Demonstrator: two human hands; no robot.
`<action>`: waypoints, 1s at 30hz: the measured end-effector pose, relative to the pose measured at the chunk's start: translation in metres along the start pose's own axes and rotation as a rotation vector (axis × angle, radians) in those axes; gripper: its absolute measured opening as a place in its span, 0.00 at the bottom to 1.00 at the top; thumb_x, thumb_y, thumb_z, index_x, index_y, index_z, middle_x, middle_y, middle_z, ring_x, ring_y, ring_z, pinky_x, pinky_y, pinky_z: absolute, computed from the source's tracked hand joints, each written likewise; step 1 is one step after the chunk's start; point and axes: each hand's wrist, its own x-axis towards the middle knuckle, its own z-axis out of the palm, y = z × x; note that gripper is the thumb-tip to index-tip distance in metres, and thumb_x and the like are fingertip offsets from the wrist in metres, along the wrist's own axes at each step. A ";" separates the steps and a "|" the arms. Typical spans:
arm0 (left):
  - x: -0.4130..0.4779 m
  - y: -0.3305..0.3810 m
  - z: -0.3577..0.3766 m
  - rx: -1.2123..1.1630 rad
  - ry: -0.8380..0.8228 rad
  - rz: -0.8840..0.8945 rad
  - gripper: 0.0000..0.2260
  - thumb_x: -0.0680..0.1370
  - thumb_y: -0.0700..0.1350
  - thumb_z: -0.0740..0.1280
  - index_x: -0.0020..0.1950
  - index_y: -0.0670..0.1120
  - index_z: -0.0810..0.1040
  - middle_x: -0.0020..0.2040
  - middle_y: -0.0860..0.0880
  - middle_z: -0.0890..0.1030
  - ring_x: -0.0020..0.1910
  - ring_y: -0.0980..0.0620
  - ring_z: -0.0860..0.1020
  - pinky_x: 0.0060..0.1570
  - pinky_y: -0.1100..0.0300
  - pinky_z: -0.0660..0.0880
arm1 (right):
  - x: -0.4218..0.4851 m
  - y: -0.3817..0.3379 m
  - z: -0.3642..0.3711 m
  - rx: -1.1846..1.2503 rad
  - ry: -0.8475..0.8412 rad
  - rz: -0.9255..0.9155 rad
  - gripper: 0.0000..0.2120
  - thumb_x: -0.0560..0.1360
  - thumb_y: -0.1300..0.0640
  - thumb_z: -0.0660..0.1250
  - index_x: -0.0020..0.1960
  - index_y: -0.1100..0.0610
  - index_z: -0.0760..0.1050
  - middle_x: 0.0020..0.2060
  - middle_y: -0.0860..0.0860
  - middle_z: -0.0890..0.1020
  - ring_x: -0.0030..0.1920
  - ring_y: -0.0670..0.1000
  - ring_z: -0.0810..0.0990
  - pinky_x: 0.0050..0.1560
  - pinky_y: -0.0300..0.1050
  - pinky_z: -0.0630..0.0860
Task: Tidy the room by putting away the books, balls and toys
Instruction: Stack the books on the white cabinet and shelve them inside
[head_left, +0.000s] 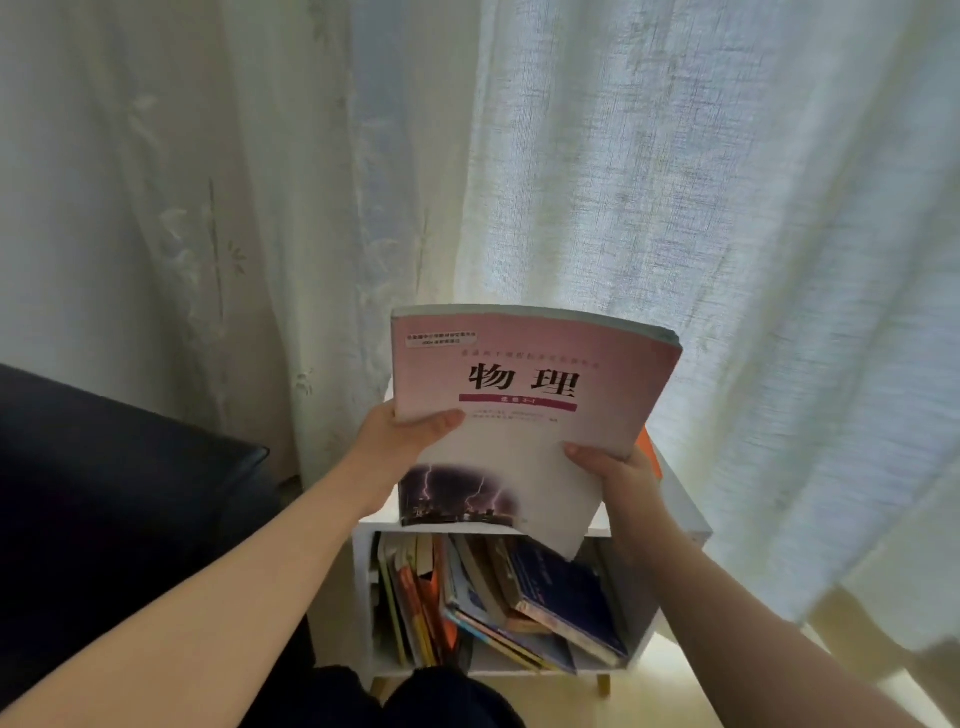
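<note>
A pink and white textbook with a lightning picture on its cover is held up, tilted, above a small white shelf unit. My left hand grips its left edge, thumb on the cover. My right hand grips its lower right edge, thumb on the cover. Inside the shelf, several books stand and lean against one another, a dark blue one on top at the right. An orange thing shows behind the textbook on the shelf top; most of it is hidden.
A dark sofa arm stands close on the left of the shelf. Pale curtains hang behind and to the right, reaching the wooden floor. My dark trousered knees are at the bottom edge.
</note>
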 end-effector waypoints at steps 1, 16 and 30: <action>-0.011 -0.002 0.004 0.026 -0.026 0.015 0.10 0.73 0.43 0.70 0.52 0.52 0.76 0.50 0.52 0.82 0.52 0.52 0.78 0.50 0.57 0.75 | -0.010 -0.001 -0.003 0.038 0.026 -0.002 0.14 0.70 0.70 0.67 0.49 0.53 0.75 0.42 0.50 0.84 0.41 0.51 0.83 0.36 0.45 0.81; -0.089 -0.097 -0.047 0.165 -0.159 -0.272 0.16 0.71 0.33 0.70 0.53 0.50 0.77 0.52 0.51 0.81 0.52 0.56 0.78 0.45 0.61 0.77 | -0.080 0.094 -0.019 -0.350 0.067 0.262 0.13 0.71 0.73 0.60 0.43 0.57 0.76 0.42 0.59 0.80 0.46 0.61 0.78 0.48 0.58 0.79; -0.082 -0.174 -0.036 0.409 -0.353 -0.425 0.15 0.77 0.45 0.67 0.63 0.53 0.74 0.52 0.54 0.81 0.51 0.55 0.79 0.47 0.60 0.77 | -0.082 0.176 -0.053 -0.497 0.175 0.533 0.10 0.74 0.67 0.62 0.47 0.54 0.75 0.45 0.53 0.80 0.46 0.55 0.78 0.40 0.46 0.75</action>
